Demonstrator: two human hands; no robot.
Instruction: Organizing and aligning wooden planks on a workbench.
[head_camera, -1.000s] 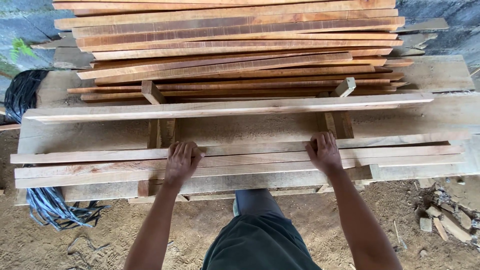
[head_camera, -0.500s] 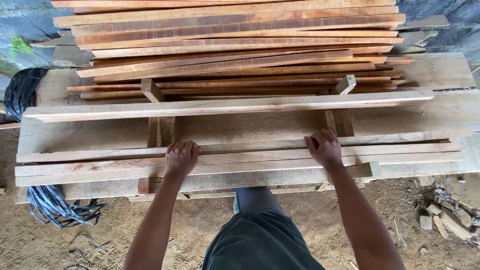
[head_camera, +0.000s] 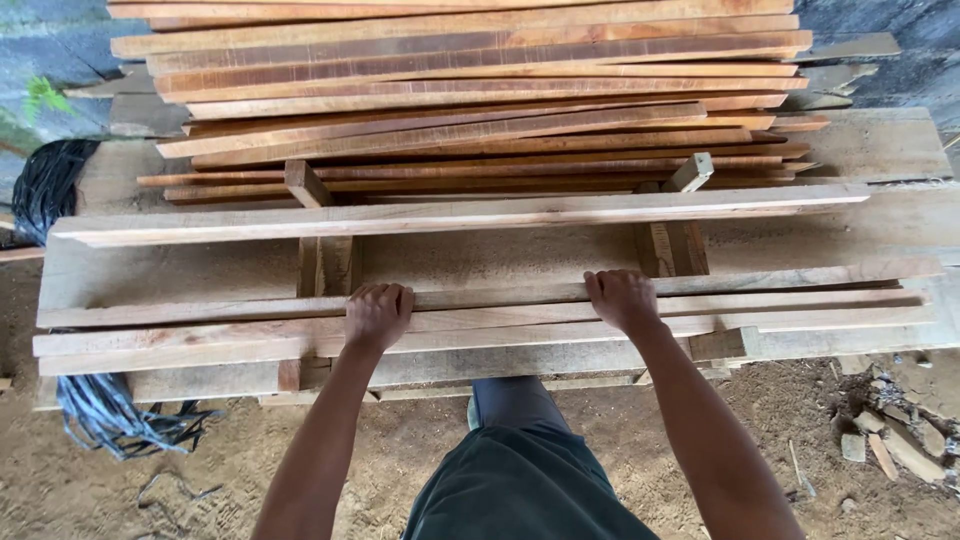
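Wood stock: pale sawn slats lie lengthwise across a rough plank surface (head_camera: 880, 150), with sawdust on the bare plank between the rows.
Slat in hand: a long thin slat (head_camera: 500, 296) lies flat in the near row, the farthest of that row from the person, running almost the full width of the surface.
Left hand: left hand (head_camera: 378, 315) rests on top of this slat left of centre, fingers curled over its far edge; the grip is closed on the slat.
Right hand: right hand (head_camera: 622, 300) sits on the same slat right of centre, fingers hooked over the far edge; the grip is likewise closed on the slat.
Near row: two or three further slats (head_camera: 200, 345) lie just beside the held one, touching it along the near side.
Single slat: one wider slat (head_camera: 460, 212) lies apart, resting on two upright blocks (head_camera: 322, 255).
Rear stack: a tall stack of reddish slats (head_camera: 470, 90) fills the far half of the surface.
Progress, as judged: both hands are set on the slat, but it lies flat and is not yet lifted; most stock sits in the rear stack and only a few pieces are in the near row.
Surroundings: a black bundle of strapping (head_camera: 45, 185) hangs off the left end, above a sandy floor (head_camera: 200, 480).
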